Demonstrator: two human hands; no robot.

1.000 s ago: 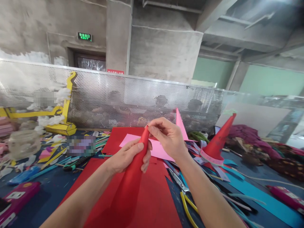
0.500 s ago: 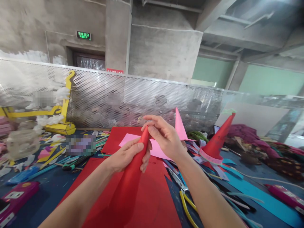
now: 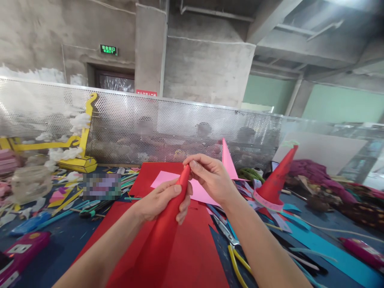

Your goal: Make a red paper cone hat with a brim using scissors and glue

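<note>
A sheet of red paper rolled into a narrow cone [image 3: 168,224] points up and away from me, its wide end toward my body. My left hand [image 3: 168,198] is wrapped round its upper part, thumb on top and fingers curled beneath. At the tip, the thumb and bent fingers of my right hand [image 3: 208,174] pinch the paper. Below the cone lies a flat red sheet [image 3: 198,244]. Pink paper [image 3: 204,192] lies behind my hands, partly hidden by them, over another red sheet [image 3: 144,176].
Scissors with yellow handles [image 3: 235,256] lie beside my right forearm. A finished-looking red cone hat [image 3: 276,180] stands at right, and a pink paper cone [image 3: 228,160] behind. Paper scraps and a glass jar [image 3: 31,184] crowd the left. A perforated metal screen [image 3: 180,128] closes off the back.
My right fingers, raised and loosely spread over the tip before, have come down and closed on it. My left hand keeps its hold on the cone. The view has shifted slightly.
</note>
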